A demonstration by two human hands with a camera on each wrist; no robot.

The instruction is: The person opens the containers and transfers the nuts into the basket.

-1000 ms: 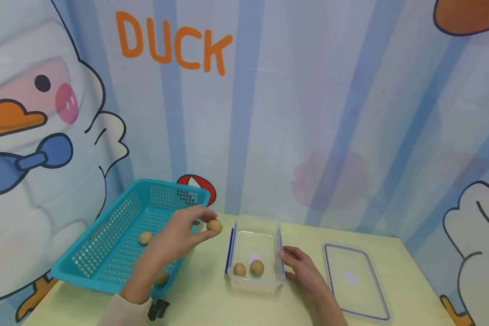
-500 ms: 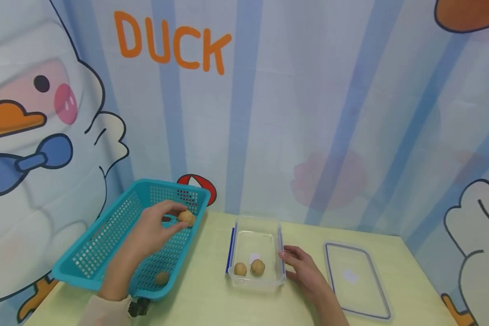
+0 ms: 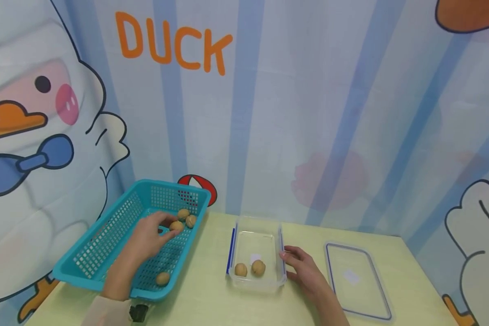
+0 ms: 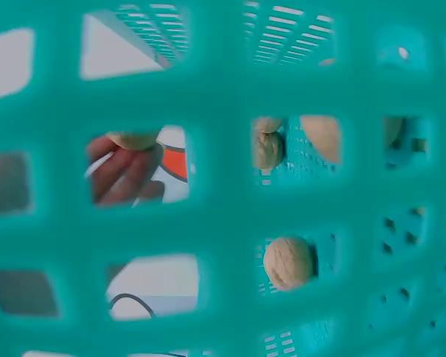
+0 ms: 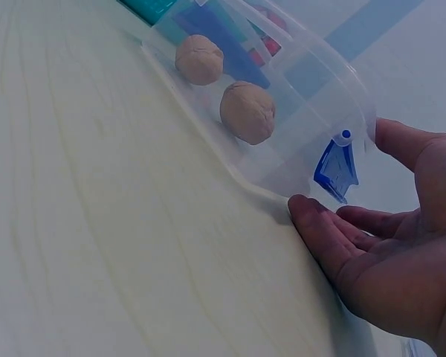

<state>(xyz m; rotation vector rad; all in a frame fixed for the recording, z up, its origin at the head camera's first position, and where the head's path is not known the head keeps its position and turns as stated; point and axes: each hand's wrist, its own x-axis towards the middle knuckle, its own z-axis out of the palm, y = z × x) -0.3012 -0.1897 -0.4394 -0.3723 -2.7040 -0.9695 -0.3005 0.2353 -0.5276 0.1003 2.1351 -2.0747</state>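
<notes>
Inside the teal basket (image 3: pixel 93 284), my left hand (image 3: pixel 144 235) pinches a walnut (image 3: pixel 176 226) between thumb and fingers. Two walnuts (image 3: pixel 183 214) lie just beyond it, by the basket's far right corner. Nearer the front is another loose walnut (image 3: pixel 162 278). The left wrist view looks through the basket's holes at fingers (image 4: pixel 126 178) under the held walnut (image 4: pixel 136 139). My right hand (image 3: pixel 305 269) touches the right side of a clear plastic box (image 3: pixel 254 284), thumb at the rim, fingers extended against the outside. In this box sit two walnuts (image 5: pixel 247 111).
A clear lid (image 3: pixel 356 280) with a blue seal lies flat to the right of the box. The pale yellow table (image 3: pixel 203 280) meets a cartoon-printed curtain (image 3: pixel 269 113) at the back. A blue locking flap (image 5: pixel 334 167) hangs at the box's side.
My left hand has moved left, from past the basket's right rim back into the basket, and a walnut is in its grasp. The right hand and box have stayed in place.
</notes>
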